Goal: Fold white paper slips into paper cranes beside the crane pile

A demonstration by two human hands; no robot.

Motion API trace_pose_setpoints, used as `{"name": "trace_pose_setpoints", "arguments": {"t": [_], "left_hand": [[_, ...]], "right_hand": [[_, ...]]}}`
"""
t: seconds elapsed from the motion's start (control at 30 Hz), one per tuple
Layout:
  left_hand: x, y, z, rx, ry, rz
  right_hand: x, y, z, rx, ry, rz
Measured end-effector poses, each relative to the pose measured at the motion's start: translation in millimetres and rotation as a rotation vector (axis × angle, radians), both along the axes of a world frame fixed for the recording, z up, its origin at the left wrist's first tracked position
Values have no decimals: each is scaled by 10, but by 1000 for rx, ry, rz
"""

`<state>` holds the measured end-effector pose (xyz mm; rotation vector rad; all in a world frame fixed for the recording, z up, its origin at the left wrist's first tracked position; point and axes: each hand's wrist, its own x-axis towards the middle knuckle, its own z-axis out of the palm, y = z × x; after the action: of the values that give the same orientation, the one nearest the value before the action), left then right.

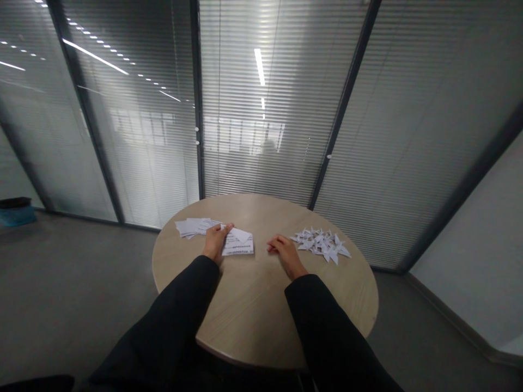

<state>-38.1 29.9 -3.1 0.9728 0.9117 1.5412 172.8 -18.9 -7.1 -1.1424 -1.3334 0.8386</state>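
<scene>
On the round wooden table [249, 310], my left hand [216, 242] grips a white sheet of paper [239, 246] by its left side, thumb on top. Printed lines show on the sheet, and a plain white pointed piece lies over its upper part. My right hand [285, 253] rests just right of the sheet, apart from it, with fingers curled together and nothing visible in them. Beyond that hand lies a heap of folded white paper stars [322, 243]. A spread of loose paper pieces [192, 226] lies behind and left of my left hand.
Glass partitions with blinds [261, 152] stand behind the table, divided by dark frame posts [196, 109]. A blue container [17, 213] sits on the grey floor [90, 272] at the far left. At the right is a pale wall [478, 245].
</scene>
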Motion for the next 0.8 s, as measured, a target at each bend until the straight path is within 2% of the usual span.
{"name": "trace_pose_setpoints", "arguments": {"t": [0.13, 0.23, 0.3, 0.53, 0.8], "left_hand": [[102, -57, -12, 51, 74, -43], [191, -141, 7, 82, 111, -106], [220, -180, 23, 82, 104, -129], [237, -194, 26, 67, 115, -159], [233, -229, 11, -2, 30, -480]], "right_hand": [[-86, -19, -3, -49, 142, 106], [-139, -43, -10, -101, 79, 227], [-137, -48, -19, -116, 21, 240], [-54, -7, -23, 21, 87, -16], [13, 63, -52, 121, 47, -159]]}}
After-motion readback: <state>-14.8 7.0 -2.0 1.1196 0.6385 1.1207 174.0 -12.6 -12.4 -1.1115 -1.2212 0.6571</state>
